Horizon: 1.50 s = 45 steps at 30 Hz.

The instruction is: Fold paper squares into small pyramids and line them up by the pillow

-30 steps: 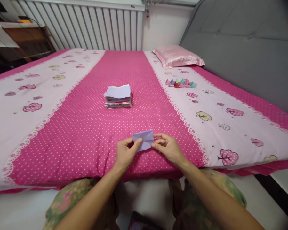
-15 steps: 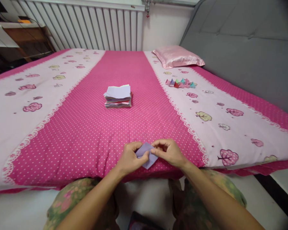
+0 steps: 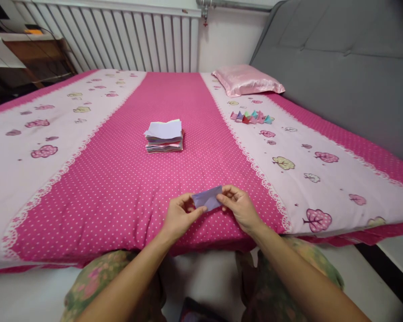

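Observation:
A small folded lavender paper (image 3: 207,198) is held just above the near edge of the pink dotted bedspread (image 3: 127,179). My left hand (image 3: 178,216) pinches its left end with thumb and fingers closed. My right hand (image 3: 239,207) pinches its right end the same way. Farther up the pink strip sits a stack of coloured paper squares (image 3: 164,136). A row of several small folded paper shapes (image 3: 251,117) lies on the pale strip to the right.
A pink satin pillow (image 3: 246,80) lies at the far right by the grey padded headboard (image 3: 339,67). A white radiator (image 3: 121,38) lines the far wall. A wooden shelf (image 3: 33,53) stands at the far left. My knees in flowered fabric (image 3: 100,281) press against the bed's edge.
The lavender paper was turned in my hands, first tilted to a diamond, now held level and slightly higher. Both hands kept hold of it.

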Each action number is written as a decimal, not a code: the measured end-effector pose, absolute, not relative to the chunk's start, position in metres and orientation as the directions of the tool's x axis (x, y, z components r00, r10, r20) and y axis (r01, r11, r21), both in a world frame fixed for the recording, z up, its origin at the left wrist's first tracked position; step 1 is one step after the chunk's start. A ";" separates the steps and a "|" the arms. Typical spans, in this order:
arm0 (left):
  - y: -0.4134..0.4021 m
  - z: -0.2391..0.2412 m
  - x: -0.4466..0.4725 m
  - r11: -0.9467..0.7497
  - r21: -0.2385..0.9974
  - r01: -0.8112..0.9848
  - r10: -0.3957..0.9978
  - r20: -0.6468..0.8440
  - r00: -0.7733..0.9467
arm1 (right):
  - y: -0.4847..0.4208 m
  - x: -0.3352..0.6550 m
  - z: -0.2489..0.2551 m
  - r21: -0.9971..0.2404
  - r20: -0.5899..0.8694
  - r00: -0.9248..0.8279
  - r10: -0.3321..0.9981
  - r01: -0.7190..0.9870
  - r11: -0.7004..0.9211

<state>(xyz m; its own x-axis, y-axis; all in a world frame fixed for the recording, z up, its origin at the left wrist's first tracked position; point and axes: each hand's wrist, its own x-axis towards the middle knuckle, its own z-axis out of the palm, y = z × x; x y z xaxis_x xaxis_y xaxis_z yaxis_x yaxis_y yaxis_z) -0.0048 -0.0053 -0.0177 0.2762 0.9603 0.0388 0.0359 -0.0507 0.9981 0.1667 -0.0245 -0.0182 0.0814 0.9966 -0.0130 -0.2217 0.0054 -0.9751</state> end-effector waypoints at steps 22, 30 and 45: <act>0.001 -0.029 -0.006 -0.784 -0.035 0.619 0.475 0.609 0.636 | -0.010 0.186 -0.029 -0.748 0.383 -0.021 0.924 0.580 0.323; -0.007 -0.026 -0.022 -0.717 0.381 0.584 0.696 0.449 0.561 | -0.019 0.195 -0.018 -0.669 0.337 -0.181 0.924 0.645 0.370; 0.002 -0.026 -0.023 -0.683 0.513 0.520 0.729 0.427 0.535 | -0.017 0.199 -0.017 -0.729 0.257 -0.167 0.952 0.613 0.305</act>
<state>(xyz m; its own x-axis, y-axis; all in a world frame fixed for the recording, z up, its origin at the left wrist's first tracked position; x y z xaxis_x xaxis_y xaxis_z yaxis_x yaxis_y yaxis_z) -0.0235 0.0016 -0.0257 0.5353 0.7287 0.4271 0.5201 -0.6828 0.5131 0.1991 -0.0168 -0.0168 -0.1672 0.9518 0.2572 0.6130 0.3047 -0.7290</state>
